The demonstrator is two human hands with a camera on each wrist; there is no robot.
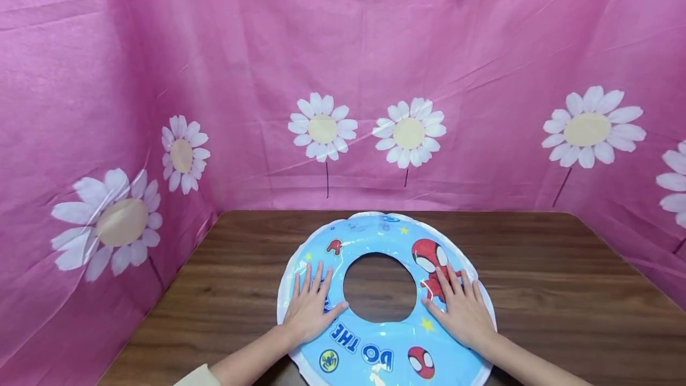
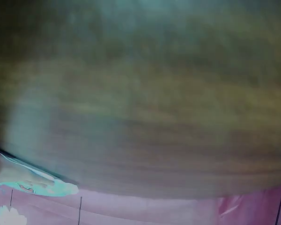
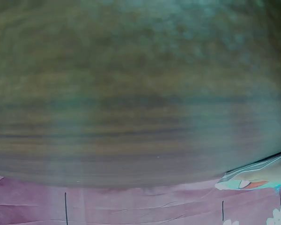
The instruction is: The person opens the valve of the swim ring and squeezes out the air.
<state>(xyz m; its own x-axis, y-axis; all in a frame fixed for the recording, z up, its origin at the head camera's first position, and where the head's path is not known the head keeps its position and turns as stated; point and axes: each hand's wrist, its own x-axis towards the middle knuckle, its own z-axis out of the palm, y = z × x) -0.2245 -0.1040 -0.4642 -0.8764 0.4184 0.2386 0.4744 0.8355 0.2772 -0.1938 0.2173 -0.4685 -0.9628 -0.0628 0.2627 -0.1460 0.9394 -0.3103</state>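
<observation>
A light blue inflatable swim ring (image 1: pixel 396 347) with a white rim lies on the wooden table, printed with red cartoon figures, yellow stars and blue letters. It looks puffed up, with wood showing through its round hole. On its left side rests my left hand (image 1: pixel 311 308), fingers spread flat and thumb toward the hole. My right hand (image 1: pixel 462 310) lies the same way on the right side, over the red masked figure. Only an edge of the swim ring (image 2: pixel 42 187) shows low in the left wrist view, and another bit of the swim ring (image 3: pixel 253 184) in the right wrist view.
The brown wood-grain table (image 1: pixel 225 273) extends to both sides of the ring. A pink cloth (image 1: pixel 364 46) with large white daisies hangs behind the table and along its sides. Both wrist views are mostly blurred tabletop.
</observation>
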